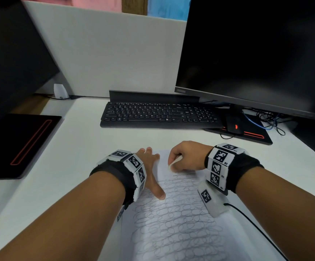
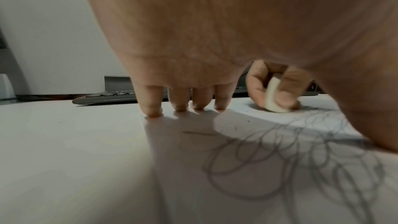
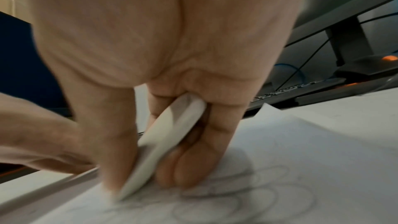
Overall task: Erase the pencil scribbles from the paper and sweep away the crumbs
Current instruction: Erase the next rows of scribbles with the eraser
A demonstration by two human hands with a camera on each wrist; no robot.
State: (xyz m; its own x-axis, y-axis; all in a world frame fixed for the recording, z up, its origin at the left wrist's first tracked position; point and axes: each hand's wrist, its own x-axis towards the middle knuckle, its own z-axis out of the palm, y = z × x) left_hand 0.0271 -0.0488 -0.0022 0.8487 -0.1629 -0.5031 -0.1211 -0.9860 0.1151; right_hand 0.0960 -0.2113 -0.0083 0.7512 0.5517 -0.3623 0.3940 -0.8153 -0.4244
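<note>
Right hand (image 1: 187, 155) pinching a white oblong eraser (image 1: 175, 162), tip down on the white paper sheet (image 1: 181, 232) near its 12 o'clock edge. Grey pencil scribbles (image 1: 175, 219) spread toward 6 o'clock. Left hand (image 1: 151, 172) flat, pressing the 9 o'clock edge.

White paper (image 1: 181, 228) lying flat on the desk, covered in looping grey pencil scribbles (image 1: 175, 223) except a cleared strip at the far end. White eraser (image 1: 174, 162) tilted, lower tip touching the sheet at the scribbles' far edge.
</note>
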